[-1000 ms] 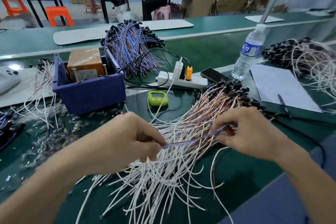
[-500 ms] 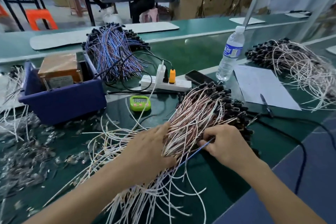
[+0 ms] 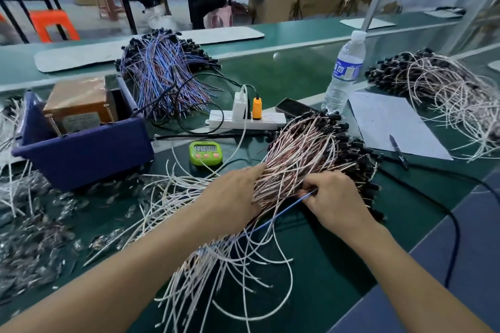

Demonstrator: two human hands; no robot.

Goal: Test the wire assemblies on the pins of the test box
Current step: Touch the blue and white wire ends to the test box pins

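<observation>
**Green bench, wire piles, both hands at the middle bundle**

Green bench (image 3: 324, 265) in a workshop; another person sits at a far table behind.

Far left: loose white wires (image 3: 16, 149), with clear scraps (image 3: 32, 240) in front of them, too blurred to identify. Next: blue bin (image 3: 81, 154) holding the brown test box (image 3: 78, 97). Two thin metal pins (image 3: 55, 126) stand up at the box's front edge. Behind the bin, to its right: bundle of blue wires (image 3: 165, 76) with black ends. White power strip (image 3: 243, 119) has two plugs in it; green timer (image 3: 205, 153) sits near it, on the near side.

Centre: left hand (image 3: 232, 197) lies on the near-left side of the pink-and-white bundle (image 3: 303, 154), grip spread, fingers straight on the wires. Right hand (image 3: 332, 200) is at the bundle's near-right side, grip pinching a single blue wire (image 3: 281, 215). That wire runs down-left from the fingertips across the bundle's loose tails. The bundle's black ends point away and right. The bundle is well apart from the test box.

Right: dark phone (image 3: 292, 108), upright water bottle (image 3: 343, 73), sheet of paper (image 3: 392, 121) with a pen (image 3: 397, 149) at its near edge, and another pale bundle (image 3: 446, 89) at far right.
</observation>
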